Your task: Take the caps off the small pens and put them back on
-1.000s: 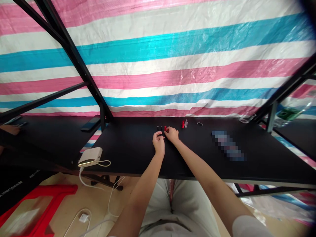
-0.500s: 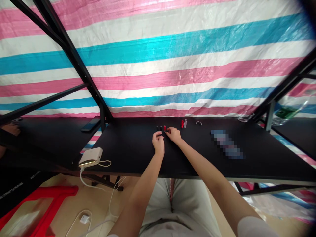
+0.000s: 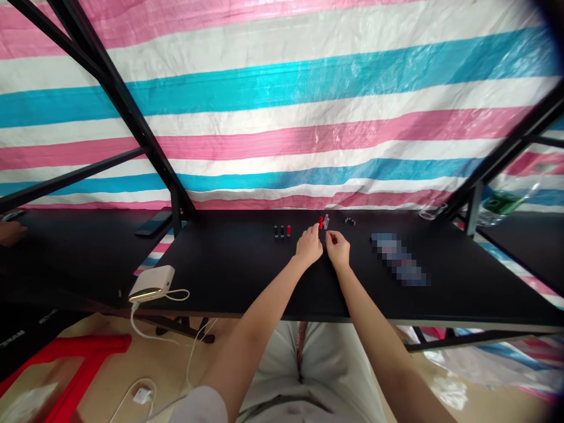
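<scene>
Two small black cylinders [image 3: 279, 231] and a red one [image 3: 289, 231] stand in a row on the black table [image 3: 229, 258]. To their right, my left hand [image 3: 309, 244] reaches with its fingertips at the small red pieces [image 3: 321, 222]. My right hand [image 3: 338, 249] is curled just below the small clear pieces [image 3: 326, 222], thumb and fingers together; whatever lies between them is too small to make out. Several tiny dark and silvery bits [image 3: 349, 221] lie further right.
A blurred-out flat object [image 3: 399, 259] lies on the right of the table. A white box with a cable [image 3: 152, 283] sits at the left edge. Beyond are a phone [image 3: 153, 223], black frame bars and another person's hand [image 3: 12, 233] at far left.
Both hands have moved right, from the row of black and red cylinders to the red and clear pieces. The row now stands uncovered. The view has shifted slightly.
</scene>
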